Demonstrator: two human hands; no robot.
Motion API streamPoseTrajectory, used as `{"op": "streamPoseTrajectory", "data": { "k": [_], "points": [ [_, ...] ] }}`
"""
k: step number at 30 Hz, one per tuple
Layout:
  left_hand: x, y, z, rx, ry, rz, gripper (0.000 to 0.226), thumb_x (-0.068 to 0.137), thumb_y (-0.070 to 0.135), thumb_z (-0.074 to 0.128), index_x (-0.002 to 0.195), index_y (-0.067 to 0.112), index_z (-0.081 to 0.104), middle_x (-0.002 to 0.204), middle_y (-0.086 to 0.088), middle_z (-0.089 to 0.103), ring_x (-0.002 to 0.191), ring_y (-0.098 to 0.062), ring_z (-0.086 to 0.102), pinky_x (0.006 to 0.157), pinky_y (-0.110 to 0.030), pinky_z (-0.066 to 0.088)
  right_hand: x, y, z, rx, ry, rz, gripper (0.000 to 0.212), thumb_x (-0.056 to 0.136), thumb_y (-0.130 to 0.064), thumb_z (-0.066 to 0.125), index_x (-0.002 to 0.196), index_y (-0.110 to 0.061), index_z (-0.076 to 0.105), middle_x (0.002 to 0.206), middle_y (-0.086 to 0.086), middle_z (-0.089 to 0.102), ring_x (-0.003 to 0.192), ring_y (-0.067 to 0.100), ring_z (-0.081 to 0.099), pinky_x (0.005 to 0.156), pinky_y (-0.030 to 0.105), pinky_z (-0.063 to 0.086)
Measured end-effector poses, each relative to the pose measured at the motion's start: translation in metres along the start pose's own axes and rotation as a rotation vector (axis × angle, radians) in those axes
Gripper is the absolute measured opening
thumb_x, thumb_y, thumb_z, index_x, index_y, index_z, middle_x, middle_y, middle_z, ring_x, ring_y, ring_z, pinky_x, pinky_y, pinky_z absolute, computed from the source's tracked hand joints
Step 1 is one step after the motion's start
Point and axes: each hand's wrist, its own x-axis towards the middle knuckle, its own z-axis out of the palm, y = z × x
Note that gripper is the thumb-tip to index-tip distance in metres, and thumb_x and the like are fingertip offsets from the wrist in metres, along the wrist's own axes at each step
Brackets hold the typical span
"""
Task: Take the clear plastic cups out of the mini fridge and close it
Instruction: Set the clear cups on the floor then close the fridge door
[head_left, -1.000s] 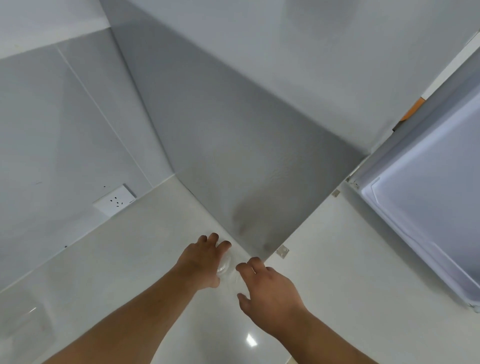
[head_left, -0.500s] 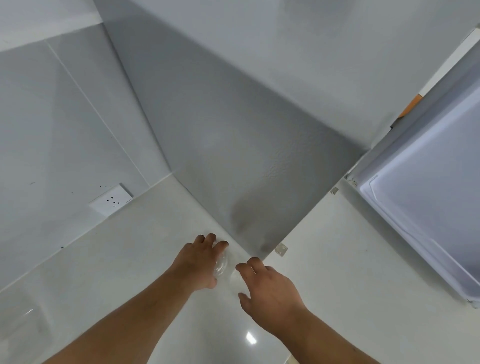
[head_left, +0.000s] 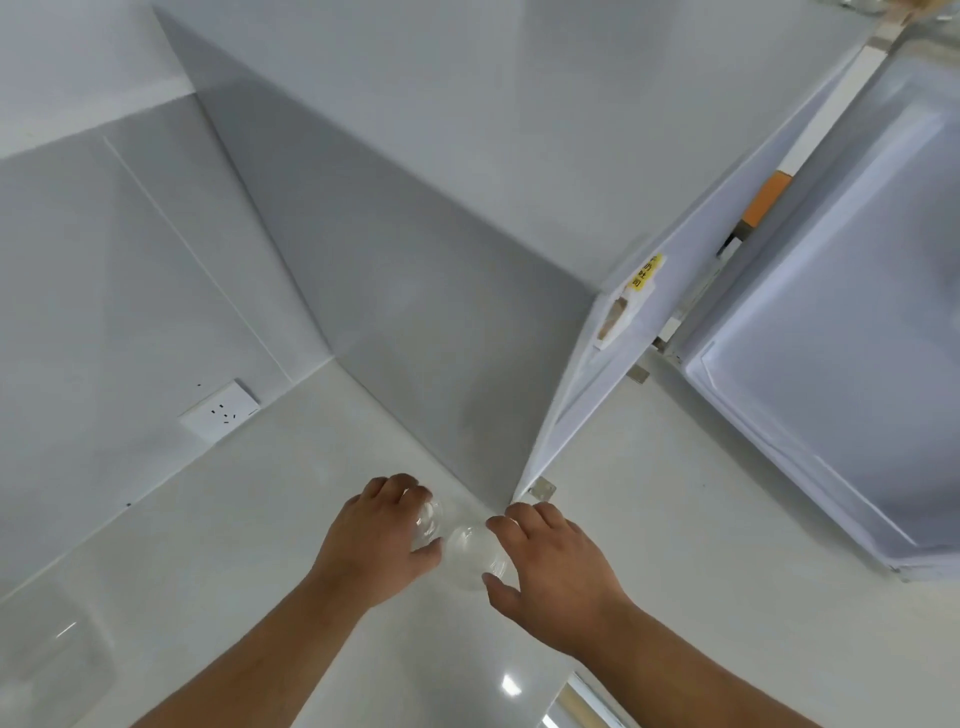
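Two clear plastic cups stand on the pale floor by the grey side of the mini fridge. My left hand wraps around the left cup. My right hand curls around the right cup, fingers and thumb on its rim. The cups sit close together, nearly touching. The fridge door hangs open at the right, its white inner liner facing me. The fridge's inside is hidden from this angle.
A white wall socket sits low on the left wall. Small metal feet show under the fridge's front corner. A yellow sticker marks the fridge's front edge. Glossy floor stretches toward me.
The view has tilted up and right, so more of the fridge front and door shows. My right hand has closed in on the second cup; the left hand stays on its cup.
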Motion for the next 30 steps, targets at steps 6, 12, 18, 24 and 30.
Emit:
{"op": "streamPoseTrajectory", "data": {
  "k": [6, 12, 18, 24, 30],
  "points": [
    [-0.024, 0.035, -0.018, -0.046, 0.076, -0.019, 0.052, 0.078, 0.066, 0.055, 0.103, 0.025, 0.074, 0.097, 0.011, 0.074, 0.085, -0.015, 0.068, 0.06, -0.027, 0.052, -0.026, 0.015, -0.027, 0.003, 0.051, 0.036, 0.066, 0.093, -0.066, 0.036, 0.14, -0.024, 0.055, 0.138, -0.003, 0.058, 0.131, 0.022, 0.048, 0.109, 0.037, 0.041],
    [-0.02, 0.093, -0.043, -0.126, 0.076, 0.011, 0.053, 0.089, 0.072, 0.041, 0.107, 0.034, 0.072, 0.101, 0.019, 0.074, 0.096, -0.002, 0.064, 0.076, -0.025, 0.054, -0.052, 0.042, -0.064, -0.017, 0.133, 0.117, 0.064, 0.097, -0.065, 0.03, 0.143, -0.028, 0.053, 0.141, -0.007, 0.057, 0.134, 0.02, 0.043, 0.113, 0.036, 0.036],
    [0.001, 0.165, -0.065, -0.197, 0.155, 0.118, 0.054, 0.095, 0.073, 0.035, 0.118, 0.038, 0.069, 0.108, 0.019, 0.074, 0.099, 0.0, 0.064, 0.083, -0.022, 0.054, -0.083, 0.073, -0.104, -0.031, 0.234, 0.198, 0.061, 0.1, -0.066, 0.029, 0.141, -0.031, 0.056, 0.141, -0.008, 0.059, 0.134, 0.02, 0.046, 0.113, 0.038, 0.039],
    [0.026, 0.226, -0.086, -0.2, 0.232, 0.174, 0.058, 0.096, 0.075, 0.03, 0.132, 0.042, 0.061, 0.125, 0.022, 0.069, 0.111, -0.003, 0.063, 0.089, -0.018, 0.044, -0.113, 0.102, -0.15, -0.052, 0.331, 0.244, 0.062, 0.1, -0.069, 0.027, 0.142, -0.033, 0.054, 0.143, -0.009, 0.056, 0.135, 0.017, 0.044, 0.112, 0.036, 0.038],
    [0.058, 0.274, -0.13, -0.164, 0.305, 0.209, 0.055, 0.096, 0.073, 0.04, 0.135, 0.04, 0.058, 0.128, 0.016, 0.069, 0.117, -0.01, 0.062, 0.092, -0.028, 0.052, -0.13, 0.118, -0.218, -0.068, 0.543, 0.241, 0.056, 0.1, -0.062, 0.038, 0.134, -0.025, 0.062, 0.131, -0.006, 0.063, 0.127, 0.018, 0.05, 0.105, 0.035, 0.045]
  ]
}}
